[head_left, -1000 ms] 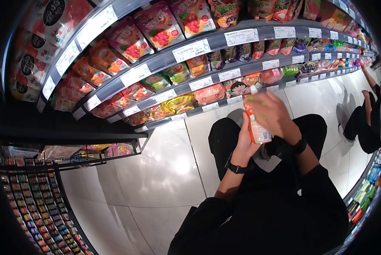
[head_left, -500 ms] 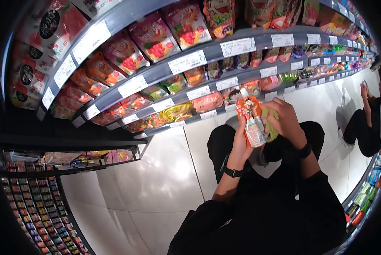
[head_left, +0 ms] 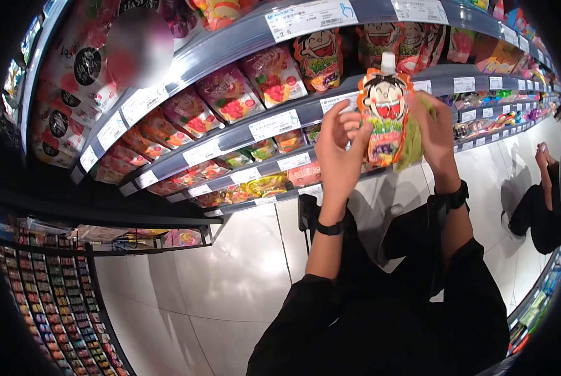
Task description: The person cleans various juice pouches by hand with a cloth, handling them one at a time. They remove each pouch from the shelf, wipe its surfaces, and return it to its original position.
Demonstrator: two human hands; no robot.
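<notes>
My left hand (head_left: 342,150) grips the lower left edge of a spouted pouch (head_left: 388,119), its thumb at the front and its other fingers curled. The pouch stands upright, showing a laughing cartoon face, an orange border and a white cap. At the pouch's right edge, my right hand (head_left: 436,128) holds a yellow-green cloth (head_left: 412,143), which hangs down beside and partly behind the pouch. The right fingertips are partly blurred. Similar cartoon-face pouches (head_left: 318,62) sit on the shelf just behind.
Curved shelves with price labels (head_left: 274,125) hold fruit-print bags (head_left: 274,75) and small packets. Lower left stands a rack of small packages (head_left: 55,301). Another person's hands (head_left: 542,155) show at the right edge. Pale floor tiles (head_left: 243,263) lie below, near a dark upright handle (head_left: 307,213).
Both hands and the pouch have risen toward the shelf. The pouch has turned from its printed back to its cartoon front, and the cloth now hangs lower at its right side.
</notes>
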